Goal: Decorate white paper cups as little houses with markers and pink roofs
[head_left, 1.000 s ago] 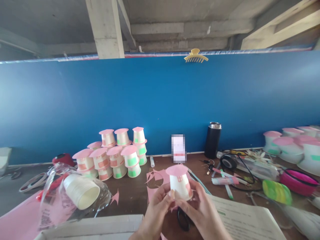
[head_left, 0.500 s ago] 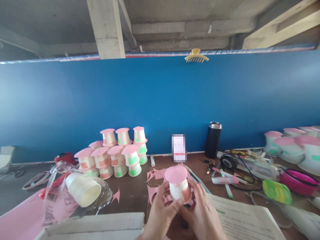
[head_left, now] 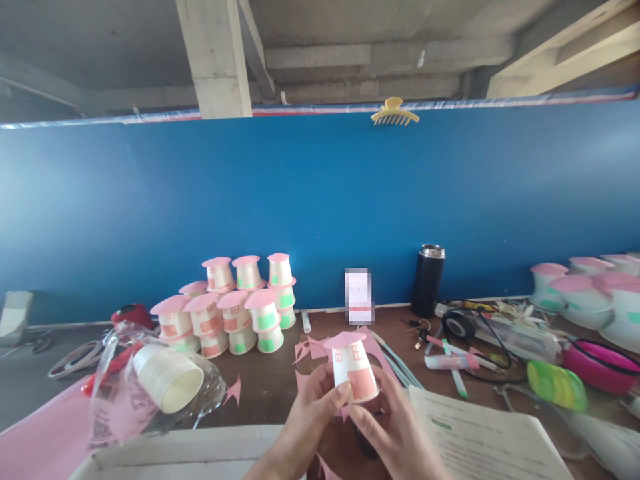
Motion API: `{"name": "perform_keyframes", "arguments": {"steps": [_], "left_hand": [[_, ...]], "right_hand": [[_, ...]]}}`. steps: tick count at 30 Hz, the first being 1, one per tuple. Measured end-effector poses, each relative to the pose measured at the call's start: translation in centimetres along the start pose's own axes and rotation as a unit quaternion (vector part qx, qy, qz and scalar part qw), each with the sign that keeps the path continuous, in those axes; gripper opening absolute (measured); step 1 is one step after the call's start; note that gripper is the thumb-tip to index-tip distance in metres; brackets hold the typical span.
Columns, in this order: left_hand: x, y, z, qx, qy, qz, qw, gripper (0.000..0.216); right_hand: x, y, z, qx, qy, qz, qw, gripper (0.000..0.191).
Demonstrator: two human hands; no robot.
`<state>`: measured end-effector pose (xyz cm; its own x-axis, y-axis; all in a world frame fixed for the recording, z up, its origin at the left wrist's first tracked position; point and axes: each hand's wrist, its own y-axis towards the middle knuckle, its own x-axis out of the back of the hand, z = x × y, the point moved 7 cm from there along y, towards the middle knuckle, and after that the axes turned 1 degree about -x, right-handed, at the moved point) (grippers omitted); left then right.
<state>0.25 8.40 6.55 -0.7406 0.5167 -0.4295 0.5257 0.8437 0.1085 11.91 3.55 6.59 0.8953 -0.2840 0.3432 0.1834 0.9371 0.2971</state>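
Between my two hands is an upside-down paper cup (head_left: pixel 353 375) made into a little house, with a pink paper roof on top, drawn windows and an orange-red door. My left hand (head_left: pixel 316 417) grips its left side, thumb against the front wall. Around the right side and lower rim curl the fingers of my right hand (head_left: pixel 393 423). Pink paper scraps (head_left: pixel 313 348) lie on the table behind and under the hands. Part of a dark object below the cup is hidden by my right hand.
Similar cup houses (head_left: pixel 233 313) stand stacked at left, more (head_left: pixel 583 290) at far right. A plastic bag of paper cups (head_left: pixel 170 380) lies left, a white box (head_left: pixel 200 453) in front. A black flask (head_left: pixel 428 280), markers (head_left: pixel 453 361) and a printed sheet (head_left: pixel 480 433) are on the right.
The cup house has turned and tilted in my hands, so its door and windows now face me more fully. Both hands still hold it, with the left forearm shifted slightly left.
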Motion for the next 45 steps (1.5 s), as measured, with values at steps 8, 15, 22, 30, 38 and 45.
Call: {"name": "perform_keyframes", "arguments": {"steps": [8, 15, 22, 30, 38, 45], "left_hand": [[-0.1, 0.2, -0.3, -0.017, 0.060, -0.006, 0.998, 0.044], [0.5, 0.2, -0.1, -0.036, 0.087, -0.036, 0.995, 0.050], [0.5, 0.0, -0.2, -0.025, 0.105, -0.058, 0.992, 0.057], [0.9, 0.2, 0.3, -0.035, 0.116, -0.060, 0.991, 0.057], [1.7, -0.2, -2.6, -0.089, 0.155, -0.117, 0.977, 0.057], [1.4, -0.6, -4.3, -0.124, 0.233, -0.160, 0.951, 0.048]], "right_hand": [[0.1, 0.3, -0.5, -0.011, 0.028, -0.011, 0.999, 0.039], [0.1, 0.1, -0.4, 0.030, 0.008, -0.030, 0.999, 0.043], [0.6, -0.1, -0.3, 0.072, -0.096, -0.071, 0.990, 0.049], [0.1, -0.2, -1.1, 0.069, -0.106, -0.087, 0.988, 0.049], [-0.7, -0.5, -2.4, 0.069, -0.163, -0.101, 0.979, 0.057], [-4.6, -1.3, 1.8, 0.273, -0.195, 0.172, 0.926, 0.036]]}}
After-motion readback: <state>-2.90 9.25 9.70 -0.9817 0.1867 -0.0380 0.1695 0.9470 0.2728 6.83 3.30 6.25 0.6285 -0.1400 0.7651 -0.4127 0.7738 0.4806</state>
